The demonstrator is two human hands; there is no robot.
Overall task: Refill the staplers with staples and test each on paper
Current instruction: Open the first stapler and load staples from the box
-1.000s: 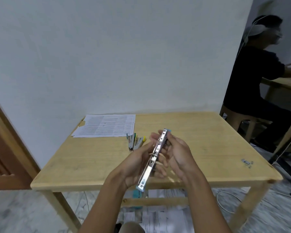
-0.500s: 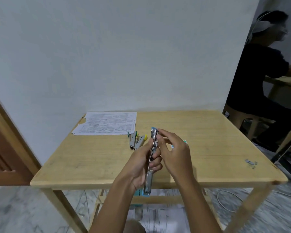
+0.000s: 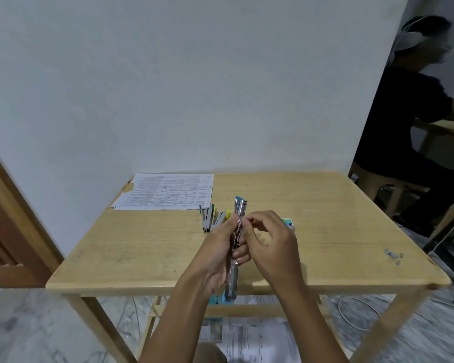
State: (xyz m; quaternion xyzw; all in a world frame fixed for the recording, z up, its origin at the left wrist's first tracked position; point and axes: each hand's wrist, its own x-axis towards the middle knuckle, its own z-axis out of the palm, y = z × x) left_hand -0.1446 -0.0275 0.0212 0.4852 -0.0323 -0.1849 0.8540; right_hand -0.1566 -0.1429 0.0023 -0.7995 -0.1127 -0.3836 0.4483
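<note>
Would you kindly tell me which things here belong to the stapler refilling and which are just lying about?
Job: blue stapler, gripped by the left hand and pinched by the right hand; green stapler; yellow stapler; staple box; printed paper.
Lying about: floor papers; white cable; seated person.

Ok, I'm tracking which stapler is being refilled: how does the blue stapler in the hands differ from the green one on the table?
The blue stapler is held above the table, gripped by the left hand and pinched by the right hand; the green stapler lies untouched on it. The blue one is swung open into one long line; the green one looks folded and shorter. Both have bare metal bodies.
</note>
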